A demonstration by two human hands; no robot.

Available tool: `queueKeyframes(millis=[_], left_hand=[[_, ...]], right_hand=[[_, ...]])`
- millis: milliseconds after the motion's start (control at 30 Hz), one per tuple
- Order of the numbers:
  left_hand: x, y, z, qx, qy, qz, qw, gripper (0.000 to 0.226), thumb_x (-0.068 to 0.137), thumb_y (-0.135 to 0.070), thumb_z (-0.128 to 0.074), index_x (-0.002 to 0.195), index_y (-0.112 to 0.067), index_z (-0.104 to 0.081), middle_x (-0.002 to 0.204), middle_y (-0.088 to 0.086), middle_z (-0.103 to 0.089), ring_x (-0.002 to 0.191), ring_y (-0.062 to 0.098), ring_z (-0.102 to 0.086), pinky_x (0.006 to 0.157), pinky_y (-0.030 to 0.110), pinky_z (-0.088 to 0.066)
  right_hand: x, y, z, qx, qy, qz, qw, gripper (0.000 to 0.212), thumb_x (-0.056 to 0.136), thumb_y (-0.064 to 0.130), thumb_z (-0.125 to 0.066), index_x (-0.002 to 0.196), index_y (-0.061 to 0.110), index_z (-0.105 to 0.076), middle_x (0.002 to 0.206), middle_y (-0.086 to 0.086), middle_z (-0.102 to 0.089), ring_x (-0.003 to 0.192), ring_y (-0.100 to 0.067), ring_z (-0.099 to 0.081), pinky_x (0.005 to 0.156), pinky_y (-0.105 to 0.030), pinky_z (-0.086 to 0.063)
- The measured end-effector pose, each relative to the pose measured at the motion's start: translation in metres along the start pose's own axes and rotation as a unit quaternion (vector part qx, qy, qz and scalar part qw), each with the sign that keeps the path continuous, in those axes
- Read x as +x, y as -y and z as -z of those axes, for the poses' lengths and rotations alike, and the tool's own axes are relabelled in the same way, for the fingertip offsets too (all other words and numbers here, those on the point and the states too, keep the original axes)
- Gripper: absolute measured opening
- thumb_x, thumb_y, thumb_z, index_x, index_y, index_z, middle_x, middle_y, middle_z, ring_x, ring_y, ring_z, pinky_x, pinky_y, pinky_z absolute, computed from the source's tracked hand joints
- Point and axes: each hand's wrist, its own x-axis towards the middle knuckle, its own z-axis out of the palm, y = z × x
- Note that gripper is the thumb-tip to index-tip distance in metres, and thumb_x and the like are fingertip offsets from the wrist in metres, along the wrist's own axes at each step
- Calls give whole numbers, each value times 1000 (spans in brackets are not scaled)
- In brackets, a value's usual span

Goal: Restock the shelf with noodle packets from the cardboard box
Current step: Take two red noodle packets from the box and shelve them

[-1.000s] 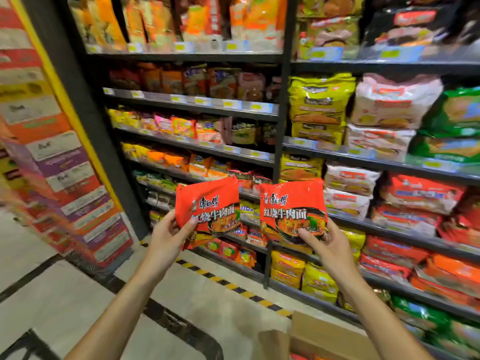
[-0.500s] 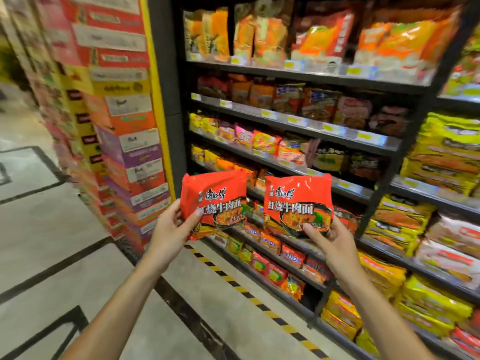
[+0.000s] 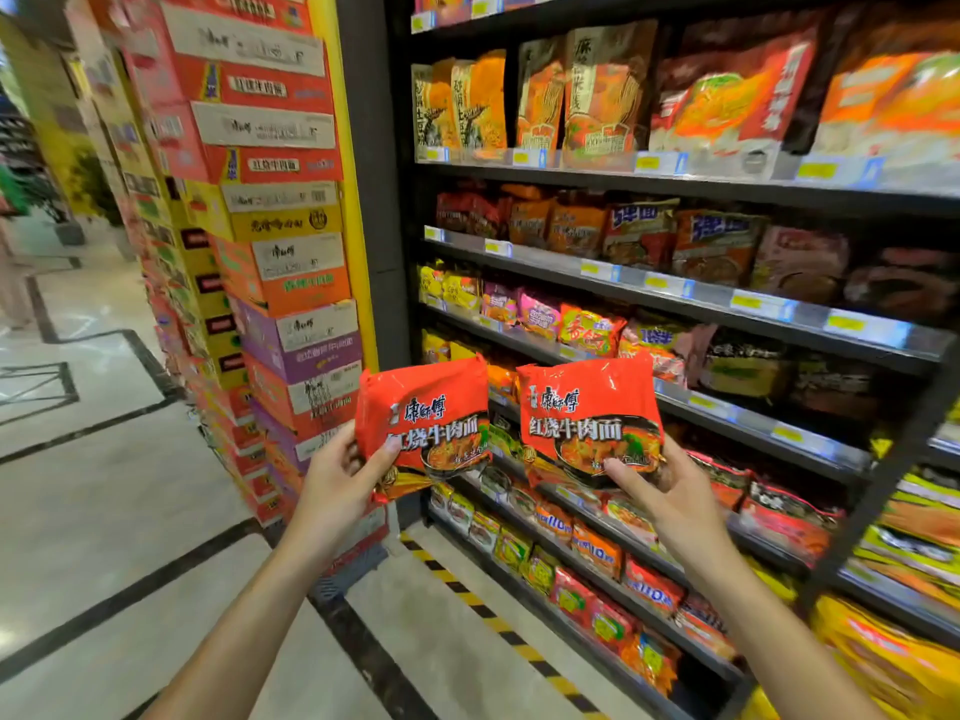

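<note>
Head view, looking down past both forearms at a noodle aisle: my left hand (image 3: pixel 340 472) pinches one red beef-noodle packet (image 3: pixel 423 420) by its lower left corner, thumb on the front, fingers curled behind; my right hand (image 3: pixel 670 498) pinches a second red beef-noodle packet (image 3: pixel 589 413) by its lower edge, same way. Both packs are upright, labels facing me, side by side w/ a narrow gap, held in the air in front of the black shelf unit (image 3: pixel 675 392), not yet on any tier. Cardboard box isn't in view. Tiers are full of mixed packs w/ yellow price tags (image 3: pixel 655 283) on the rails; a tall stack of noodle cartons (image 3: pixel 291 283) stands to the left of the upright. To do this step well, I think: find the tier whose facing matches this red pack before reaching in; I can't pick out that slot from here, lower rows are blurred. Place one pack at a time, label out & upright, sliding it behind the rail lip. Corner pinches are light, so keep the thumbs firm; the film looks slippery and the contents brittle, so don't squeeze the middle.
</note>
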Motion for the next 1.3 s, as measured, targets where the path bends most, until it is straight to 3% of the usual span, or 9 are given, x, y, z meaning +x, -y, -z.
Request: queueKeyframes(millis=[167,400,567,700,767,900,1033,1200,1300], left_hand=[[62,6,-14,14,-15,-7,1000,28,89,-32,-66,116,-37,-60,113,-9,-72,106,7,-67,90,29,-56],[148,2,-25,24,-58,-8,998,33,91,-32,-66,124,-31,-59,113,-7,-71,103,9,-69,90,36,-57],[206,19,-21,36,-67,-8,997,30,91,-34,-67,119,-38,-58,112,-9,-72,103,8,-69,88,32,-58],[260,41,-13,43,-63,-20,997,25,93,-31,-65,113,-44,-57,110,-15,-70,99,-3,-67,79,18,-55],[291,55,-6,41,-56,-27,997,26,93,-28,-65,117,-38,-58,110,-16,-70,100,-4,-66,78,15,-55],[364,85,15,27,-27,-39,999,35,94,-26,-65,128,-25,-59,116,-12,-70,108,2,-65,93,23,-51],[439,106,32,-23,0,-49,999,25,94,-16,-64,116,-27,-64,104,-17,-74,99,-3,-67,82,11,-51],[523,120,52,-41,53,-70,995,26,95,-15,-62,120,-24,-62,110,-11,-73,104,2,-67,80,11,-50],[560,129,55,-44,64,-82,994,25,96,-16,-62,120,-22,-63,111,-11,-73,105,3,-67,82,12,-51]], right_hand=[[77,-21,-5,24,10,18,999,45,89,10,-71,130,18,-57,115,6,-72,102,-3,-69,81,-15,-55],[180,-37,-18,40,38,25,998,40,89,17,-71,125,30,-57,111,20,-72,103,0,-68,78,-10,-52],[242,-54,-40,43,32,25,998,36,89,14,-71,123,20,-60,108,9,-74,100,-4,-69,81,-16,-56],[287,-69,-67,41,25,23,999,36,89,12,-71,121,23,-60,110,6,-74,100,-5,-69,82,-18,-56],[310,-77,-83,40,23,22,999,38,88,12,-71,123,20,-59,111,5,-74,101,-5,-69,83,-21,-56],[358,-89,-124,33,2,17,999,37,87,12,-72,122,20,-60,110,6,-75,103,-13,-71,87,-31,-58],[403,-97,-163,16,-40,23,999,41,84,18,-73,124,19,-61,114,1,-74,108,-18,-70,94,-39,-55],[453,-97,-201,-1,-70,30,997,44,87,14,-72,129,18,-58,117,5,-73,110,-10,-68,88,-19,-55],[476,-100,-214,-9,-86,33,996,45,88,13,-71,131,18,-58,116,6,-73,110,-8,-67,86,-16,-53]])
